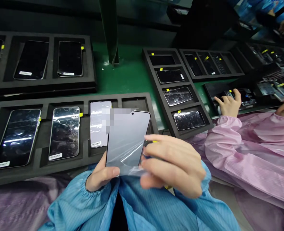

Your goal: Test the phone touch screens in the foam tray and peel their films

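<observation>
Because the phone (129, 138) is held up in the air above the nearest foam tray (24, 175), a slip could drop it on the tray's edge, and loose clear film (132, 169) at its lower edge could catch dust. The left hand (102, 173) and right hand (173, 163) grip it, fingers closed on its sides. That tray holds three phones, the tray behind (36, 85) three, the angled tray (154, 77) four.

Blue smock (142, 208), bare left hand (102, 173) and right hand (173, 165)
The glossy fabric carries fine, close stripes and falls in loose folds; the sleeves (72, 205) end in elastic cuffs (the gathers show most plainly on the left cuff (91, 184)).
</observation>
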The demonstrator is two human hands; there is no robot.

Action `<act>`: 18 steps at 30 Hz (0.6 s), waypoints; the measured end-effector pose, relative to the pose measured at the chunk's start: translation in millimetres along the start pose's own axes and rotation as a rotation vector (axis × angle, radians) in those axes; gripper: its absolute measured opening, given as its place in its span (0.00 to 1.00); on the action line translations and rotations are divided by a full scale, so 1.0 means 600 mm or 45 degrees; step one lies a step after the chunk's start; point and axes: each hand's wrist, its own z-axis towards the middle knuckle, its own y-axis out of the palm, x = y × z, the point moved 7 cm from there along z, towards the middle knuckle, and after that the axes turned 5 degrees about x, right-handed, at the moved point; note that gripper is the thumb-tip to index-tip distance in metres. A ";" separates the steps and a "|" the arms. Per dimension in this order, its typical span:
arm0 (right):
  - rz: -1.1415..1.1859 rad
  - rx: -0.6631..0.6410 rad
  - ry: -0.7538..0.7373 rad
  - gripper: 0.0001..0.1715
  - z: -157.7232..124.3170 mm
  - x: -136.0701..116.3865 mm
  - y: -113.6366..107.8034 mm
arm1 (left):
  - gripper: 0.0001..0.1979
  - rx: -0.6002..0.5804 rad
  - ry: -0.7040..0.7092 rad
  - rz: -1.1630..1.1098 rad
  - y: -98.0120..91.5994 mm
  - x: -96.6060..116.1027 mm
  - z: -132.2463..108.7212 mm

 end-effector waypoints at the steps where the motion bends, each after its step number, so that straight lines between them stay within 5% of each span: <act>1: 0.023 0.029 0.034 0.20 -0.003 0.003 -0.001 | 0.36 -0.016 -0.001 -0.011 0.003 0.001 0.000; 6: -0.016 -0.201 0.363 0.29 -0.013 0.024 0.013 | 0.37 -0.027 0.047 -0.034 0.001 0.000 0.001; 18: -0.328 -0.225 0.414 0.20 -0.009 0.016 0.024 | 0.36 0.071 0.060 -0.013 -0.003 -0.011 -0.005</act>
